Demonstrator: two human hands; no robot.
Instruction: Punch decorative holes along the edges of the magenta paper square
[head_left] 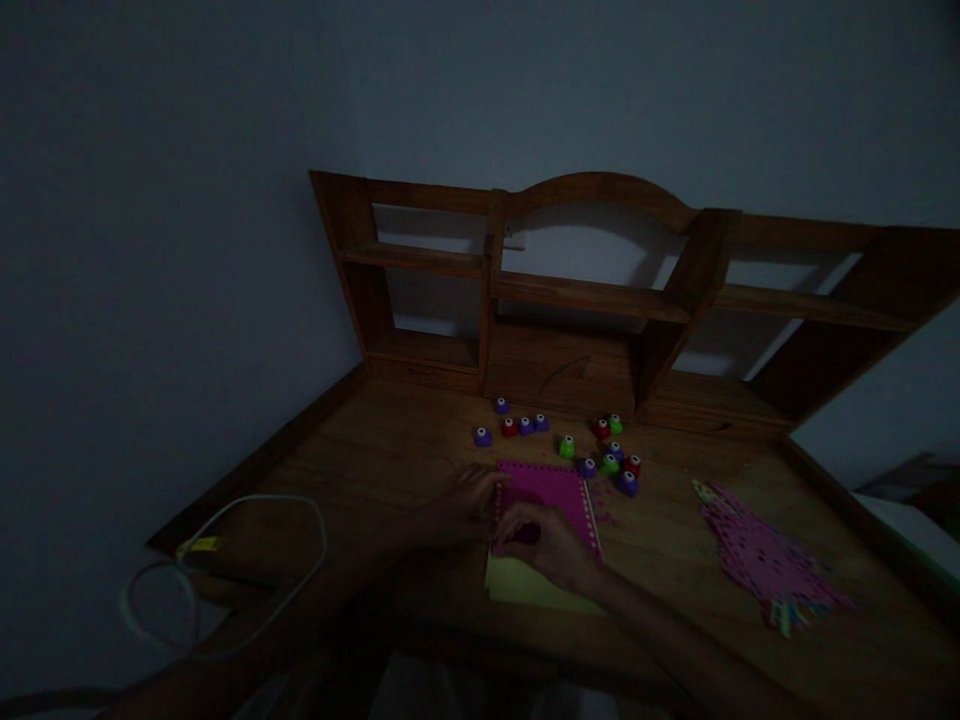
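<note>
A pink sheet of paper (551, 487) with a row of small marks or holes along its edges lies in front of me, over a yellow sheet (541, 588). At the pink sheet's left edge is my left hand (471, 502), its fingertips closed on the paper near the upper left corner. My right hand (553, 548) lies over the lower left part of the sheet with thumb and fingers curled together. What its fingertips hold is too dark to make out. Several small craft punches stand beyond the sheet, among them a green one (567, 448) and a purple one (586, 467).
Pink paper bits (604, 500) are scattered right of the sheet. A pile of punched pink paper pieces (765, 555) lies farther right. The wooden shelf unit (577, 290) stands at the back of the desk. A white cable (319, 515) loops at the left.
</note>
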